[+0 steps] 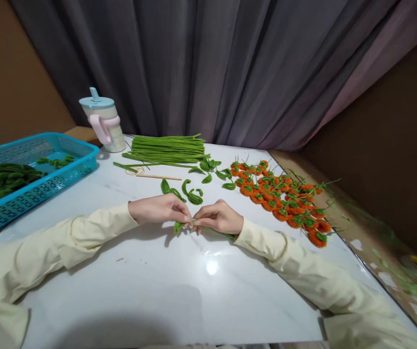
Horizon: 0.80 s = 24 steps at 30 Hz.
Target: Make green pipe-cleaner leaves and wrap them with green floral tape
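Over the middle of the white table (150, 286), my two hands meet fingertip to fingertip. My left hand (163, 209) pinches a green pipe cleaner (178, 227), whose looped, leaf-like end hangs below the fingers. The fingers of my right hand (221, 217) are closed on the same green piece, and a green length shows under that palm toward the wrist. The exact joint between the fingertips is hidden. Just beyond my hands lie several loose green leaf shapes (194, 198), made of the same fuzzy material.
A bundle of straight green pipe cleaners (168, 149) lies behind a thin wooden stick (158, 177). Orange fuzzy pieces with green tops (282, 214) cover the right side. At left are a blue basket (48, 180) holding green leaves and a lidded tumbler (111, 127). A curtain (201, 72) hangs behind.
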Available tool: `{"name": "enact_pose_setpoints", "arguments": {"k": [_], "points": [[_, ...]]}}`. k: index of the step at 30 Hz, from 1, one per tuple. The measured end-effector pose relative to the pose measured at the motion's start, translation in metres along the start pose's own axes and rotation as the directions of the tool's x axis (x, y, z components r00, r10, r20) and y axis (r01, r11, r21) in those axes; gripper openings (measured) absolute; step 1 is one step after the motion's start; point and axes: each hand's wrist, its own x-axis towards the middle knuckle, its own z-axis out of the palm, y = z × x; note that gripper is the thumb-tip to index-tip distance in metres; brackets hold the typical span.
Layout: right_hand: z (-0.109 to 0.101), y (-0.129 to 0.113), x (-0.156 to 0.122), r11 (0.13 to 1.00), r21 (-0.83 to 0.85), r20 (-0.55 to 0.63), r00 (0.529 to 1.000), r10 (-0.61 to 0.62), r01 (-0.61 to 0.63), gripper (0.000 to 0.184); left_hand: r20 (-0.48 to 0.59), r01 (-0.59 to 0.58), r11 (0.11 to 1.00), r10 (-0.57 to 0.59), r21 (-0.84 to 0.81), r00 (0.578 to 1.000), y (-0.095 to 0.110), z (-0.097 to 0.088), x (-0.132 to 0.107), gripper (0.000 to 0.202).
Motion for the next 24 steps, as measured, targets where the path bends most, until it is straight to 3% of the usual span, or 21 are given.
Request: {"name": "enact_pose_setpoints", "arguments": {"k": [4, 8, 12, 14, 16, 18, 20, 21, 22, 24], "points": [[0.001, 0.0, -0.001, 0.945, -0.298, -0.025, 0.989, -0.147, 0.133, 0.022, -0.026, 0.07, 0.993, -0.073, -0.098, 0.997, -0.003, -0.003, 0.002, 0.02], [0.002, 0.005, -0.003, 0.74, -0.585, 0.038, 0.922, -0.386, 0.334, 0.028, -0.006, 0.143, 0.951, -0.15, -0.273, 0.989, -0.009, -0.003, 0.004, 0.02], [0.003, 0.01, -0.005, 0.547, -0.716, 0.169, 0.869, -0.466, 0.433, 0.026, 0.047, 0.173, 0.915, -0.167, -0.364, 0.985, -0.013, -0.005, 0.006, 0.019], [0.003, 0.01, -0.004, 0.568, -0.706, 0.164, 0.878, -0.45, 0.423, 0.027, 0.043, 0.165, 0.948, -0.16, -0.271, 0.986, -0.01, -0.009, 0.004, 0.022], [0.003, 0.008, -0.003, 0.666, -0.649, 0.095, 0.908, -0.407, 0.367, 0.029, -0.074, 0.145, 0.985, -0.152, -0.095, 0.986, -0.003, -0.01, 0.0, 0.03], [0.002, 0.006, -0.002, 0.801, -0.546, -0.018, 0.952, -0.306, 0.247, 0.029, -0.335, 0.082, 0.983, -0.023, 0.164, 0.942, 0.006, -0.007, -0.007, 0.04], [0.001, 0.004, 0.0, 0.92, -0.383, -0.121, 0.983, -0.138, 0.082, 0.027, -0.529, 0.019, 0.863, 0.292, 0.505, 0.797, 0.014, 0.003, -0.013, 0.041], [0.001, 0.004, 0.001, 0.96, -0.28, -0.15, 0.988, -0.048, 0.004, 0.027, -0.517, 0.005, 0.739, 0.467, 0.674, 0.717, 0.016, 0.009, -0.016, 0.037], [0.0, 0.003, 0.001, 0.984, -0.17, -0.163, 0.986, 0.033, -0.061, 0.027, -0.447, 0.007, 0.595, 0.596, 0.804, 0.667, 0.016, 0.017, -0.017, 0.033], [0.0, 0.003, 0.002, 0.989, 0.053, -0.159, 0.977, 0.145, -0.139, 0.03, -0.27, 0.011, 0.35, 0.704, 0.937, 0.657, 0.013, 0.03, -0.017, 0.027]]}}
